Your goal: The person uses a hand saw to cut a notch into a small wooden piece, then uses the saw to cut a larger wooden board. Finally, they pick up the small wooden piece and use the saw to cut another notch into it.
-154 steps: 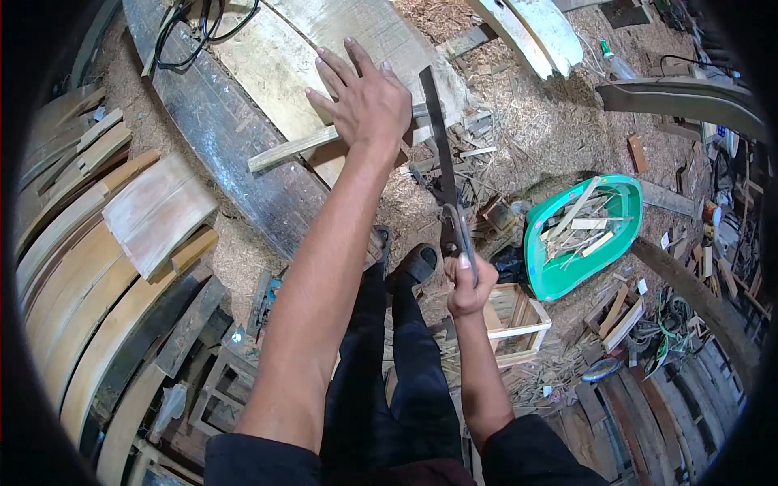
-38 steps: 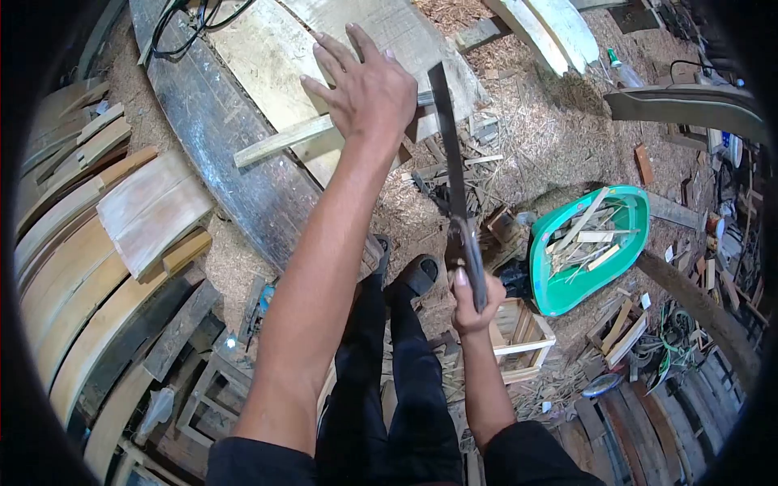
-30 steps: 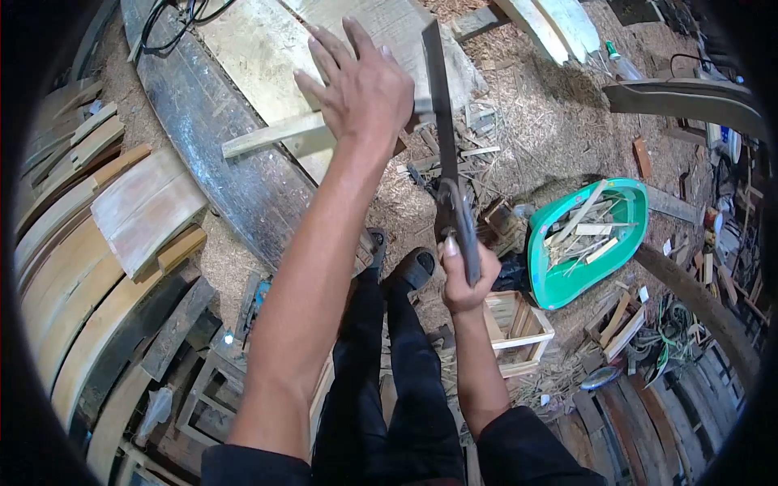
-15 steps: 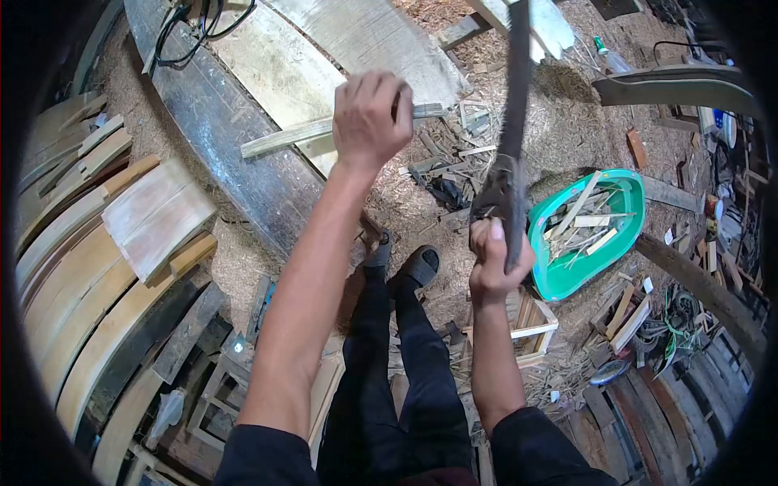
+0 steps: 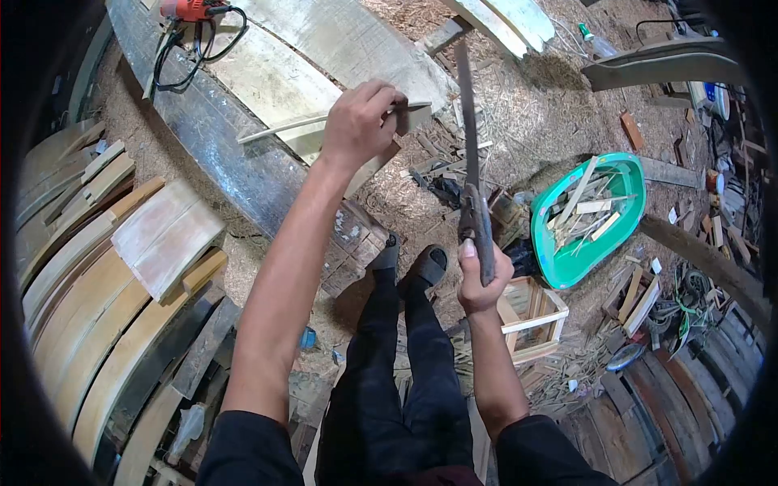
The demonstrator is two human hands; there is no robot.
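Observation:
My left hand [image 5: 359,121] is closed with its fingers curled over a thin wooden strip [image 5: 284,127]. The strip lies across the plank-topped bench [image 5: 207,134], and its right end sticks out past my fingers near the bench's edge. In my right hand [image 5: 486,277] is the handle of a handsaw [image 5: 471,138]. Its long dark blade points up and away, just right of the strip's end and apart from it. The saw's handle is partly hidden by my fingers.
A red power tool [image 5: 188,10] with a black cord lies on the far bench. At right stands a green tub [image 5: 567,275] holding wood offcuts. A small wooden frame [image 5: 535,324] is on the floor near my right forearm. Curved boards [image 5: 97,324] are stacked at left; shavings cover the floor.
My left hand has lowered onto the strip, which has turned to show a narrower side. The handsaw has swung left, towards the strip's end. The red power tool has come into view.

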